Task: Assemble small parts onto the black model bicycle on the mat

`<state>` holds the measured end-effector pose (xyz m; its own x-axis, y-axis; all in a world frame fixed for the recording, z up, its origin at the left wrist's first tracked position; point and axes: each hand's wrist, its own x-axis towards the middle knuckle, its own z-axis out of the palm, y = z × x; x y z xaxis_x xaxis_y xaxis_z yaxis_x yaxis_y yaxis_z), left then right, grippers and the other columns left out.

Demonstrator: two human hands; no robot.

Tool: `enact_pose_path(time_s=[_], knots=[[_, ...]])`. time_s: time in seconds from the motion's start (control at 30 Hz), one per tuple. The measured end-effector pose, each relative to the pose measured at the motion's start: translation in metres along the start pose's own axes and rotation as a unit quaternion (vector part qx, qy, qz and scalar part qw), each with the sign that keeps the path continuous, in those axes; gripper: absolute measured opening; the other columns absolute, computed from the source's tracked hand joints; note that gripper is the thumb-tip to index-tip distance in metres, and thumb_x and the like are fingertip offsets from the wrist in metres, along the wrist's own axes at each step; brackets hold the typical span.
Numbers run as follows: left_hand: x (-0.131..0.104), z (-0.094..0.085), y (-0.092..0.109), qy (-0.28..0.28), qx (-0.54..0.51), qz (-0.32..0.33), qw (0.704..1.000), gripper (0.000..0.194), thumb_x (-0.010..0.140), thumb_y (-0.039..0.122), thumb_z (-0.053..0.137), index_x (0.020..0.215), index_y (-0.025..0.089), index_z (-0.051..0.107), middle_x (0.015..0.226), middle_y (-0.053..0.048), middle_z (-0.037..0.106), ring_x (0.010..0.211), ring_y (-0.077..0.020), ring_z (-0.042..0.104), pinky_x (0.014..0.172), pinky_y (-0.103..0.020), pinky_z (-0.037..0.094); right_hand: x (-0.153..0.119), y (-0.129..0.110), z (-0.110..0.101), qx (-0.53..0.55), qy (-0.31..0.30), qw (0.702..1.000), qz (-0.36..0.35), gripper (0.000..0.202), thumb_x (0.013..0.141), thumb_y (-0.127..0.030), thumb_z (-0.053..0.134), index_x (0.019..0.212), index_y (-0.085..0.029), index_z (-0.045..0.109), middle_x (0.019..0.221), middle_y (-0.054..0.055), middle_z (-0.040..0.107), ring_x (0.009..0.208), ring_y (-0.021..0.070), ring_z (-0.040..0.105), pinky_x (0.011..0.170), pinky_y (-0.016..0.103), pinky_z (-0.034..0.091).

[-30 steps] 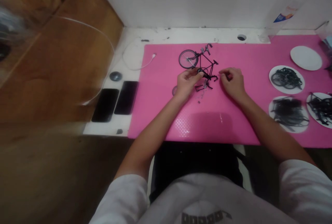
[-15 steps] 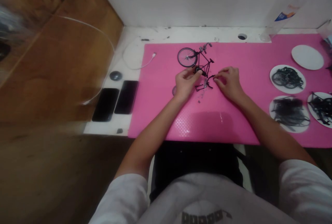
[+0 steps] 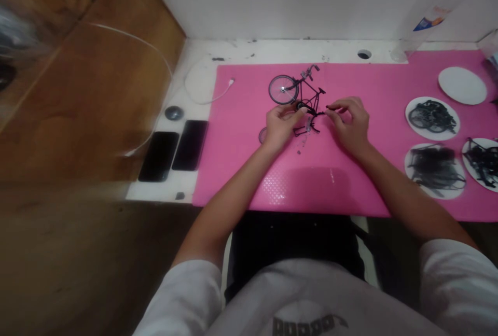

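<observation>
Bike: shifted slightly right over the pink mat, right hand likewise. Left hand: thumb and fingers pinching bike near its crank. Right hand: thumb and forefinger close together beside bike's near end; cannot tell whether pinching anything.

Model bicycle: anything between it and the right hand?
Nothing visible. The right hand has its fingertips close by the right-hand end of the model bicycle; contact is unclear. The dark loose parts lie just on the near side, and the left hand grips the bicycle further left.
</observation>
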<state>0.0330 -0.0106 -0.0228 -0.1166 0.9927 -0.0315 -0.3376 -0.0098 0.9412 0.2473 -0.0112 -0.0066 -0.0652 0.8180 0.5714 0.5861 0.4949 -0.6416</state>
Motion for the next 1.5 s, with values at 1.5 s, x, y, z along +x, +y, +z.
enact_pose_path(time_s=[1.5], knots=[[-0.008, 0.004, -0.003, -0.118, -0.032, -0.039, 0.992, 0.055, 0.066, 0.056, 0.105, 0.097, 0.015, 0.085, 0.096, -0.008, 0.086, 0.082, -0.0171, 0.082, 0.079, -0.028, 0.068, -0.009, -0.009, 0.006, 0.007, -0.031, 0.99, -0.138, 0.01, 0.105, -0.034, 0.073, 0.105, -0.032, 0.083, 0.104, 0.006, 0.081, 0.101, 0.0303, 0.073, 0.102, 0.061, 0.055]])
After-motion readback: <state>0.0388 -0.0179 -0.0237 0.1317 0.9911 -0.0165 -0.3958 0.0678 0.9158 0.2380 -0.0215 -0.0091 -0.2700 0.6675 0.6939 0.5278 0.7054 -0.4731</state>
